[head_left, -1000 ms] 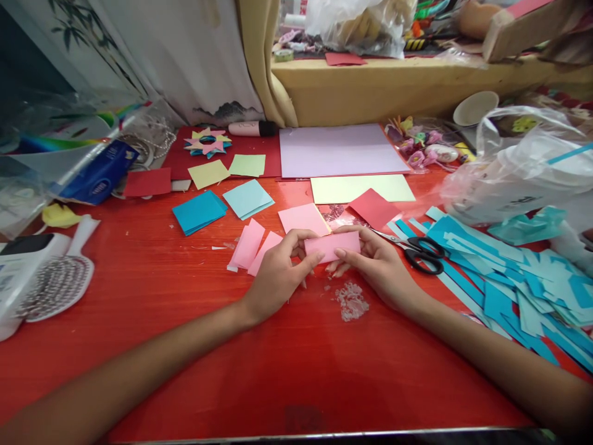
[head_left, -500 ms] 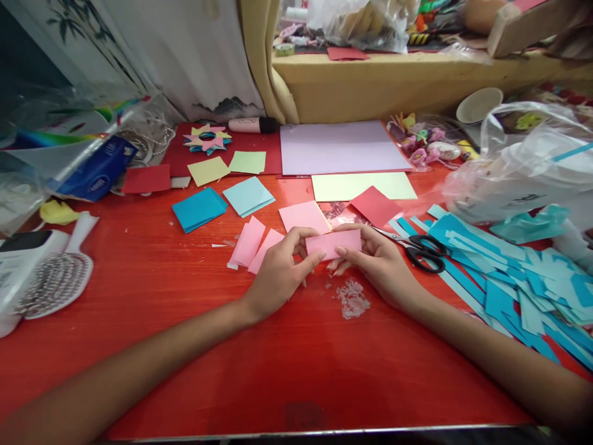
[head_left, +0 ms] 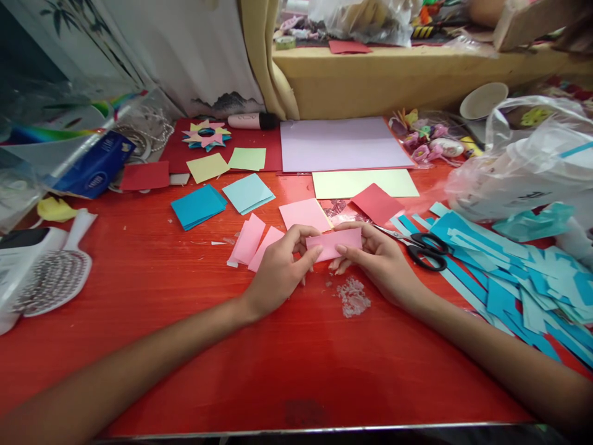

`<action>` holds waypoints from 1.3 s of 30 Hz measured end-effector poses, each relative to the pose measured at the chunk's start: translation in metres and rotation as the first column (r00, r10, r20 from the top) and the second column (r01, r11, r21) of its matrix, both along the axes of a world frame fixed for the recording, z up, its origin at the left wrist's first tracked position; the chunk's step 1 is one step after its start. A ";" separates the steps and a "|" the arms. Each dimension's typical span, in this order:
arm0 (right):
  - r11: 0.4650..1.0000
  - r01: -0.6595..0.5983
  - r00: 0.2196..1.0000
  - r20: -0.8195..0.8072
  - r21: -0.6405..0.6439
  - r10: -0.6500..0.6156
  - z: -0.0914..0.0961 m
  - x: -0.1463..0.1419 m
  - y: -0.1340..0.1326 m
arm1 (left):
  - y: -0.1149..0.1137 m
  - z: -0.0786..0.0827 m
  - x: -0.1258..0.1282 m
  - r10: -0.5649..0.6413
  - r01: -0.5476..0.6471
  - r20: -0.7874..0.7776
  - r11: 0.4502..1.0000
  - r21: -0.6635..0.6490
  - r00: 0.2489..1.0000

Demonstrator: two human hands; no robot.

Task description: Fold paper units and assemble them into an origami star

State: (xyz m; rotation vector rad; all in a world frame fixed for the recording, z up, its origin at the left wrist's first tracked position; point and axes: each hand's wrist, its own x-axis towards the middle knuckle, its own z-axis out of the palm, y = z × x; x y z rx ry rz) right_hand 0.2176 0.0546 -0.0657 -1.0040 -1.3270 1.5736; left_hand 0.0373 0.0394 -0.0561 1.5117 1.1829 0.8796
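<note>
Between my two hands is a pink paper rectangle (head_left: 334,243), held just above the table; it looks folded. My left hand (head_left: 281,264) pinches its left end between thumb and fingers, and my right hand (head_left: 378,259) pinches the right end the same way. Left of my left hand lie folded pink papers (head_left: 249,240), partly covered by that hand. Just beyond my fingers sits a square pink sheet (head_left: 304,214). Scissors with black handles (head_left: 426,250) lie beside my right hand, tips toward it. A small heap of clear scraps (head_left: 353,297) lies below the paper.
Blue paper strips (head_left: 523,278) spread over the right side, under a plastic bag (head_left: 523,167). Behind are blue squares (head_left: 198,207), pale blue squares (head_left: 249,194), a lilac sheet (head_left: 343,145) and a folded paper star ring (head_left: 206,135). A hairbrush (head_left: 58,278) lies left.
Both hands keep their pinch on the pink paper, almost still. The whole view has shifted very slightly, and nothing was taken up or let go.
</note>
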 end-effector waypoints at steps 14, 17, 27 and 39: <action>1.000 -0.006 0.999 0.039 0.013 0.006 0.002 0.001 -0.001 | 0.000 0.003 0.000 -0.004 0.004 0.029 1.000 -0.025 1.000; 0.999 0.038 0.998 -0.039 -0.032 -0.039 0.000 0.002 0.002 | 0.000 0.003 0.000 -0.020 0.021 0.037 0.999 -0.037 0.999; 0.999 -0.037 0.999 -0.016 -0.009 0.036 0.002 0.002 -0.001 | -0.001 0.005 0.001 -0.131 0.134 -0.057 0.990 0.052 0.990; 0.998 -0.053 0.999 0.001 -0.032 0.053 0.004 0.000 -0.003 | 0.000 0.006 -0.001 -0.124 0.124 -0.009 0.992 -0.008 0.992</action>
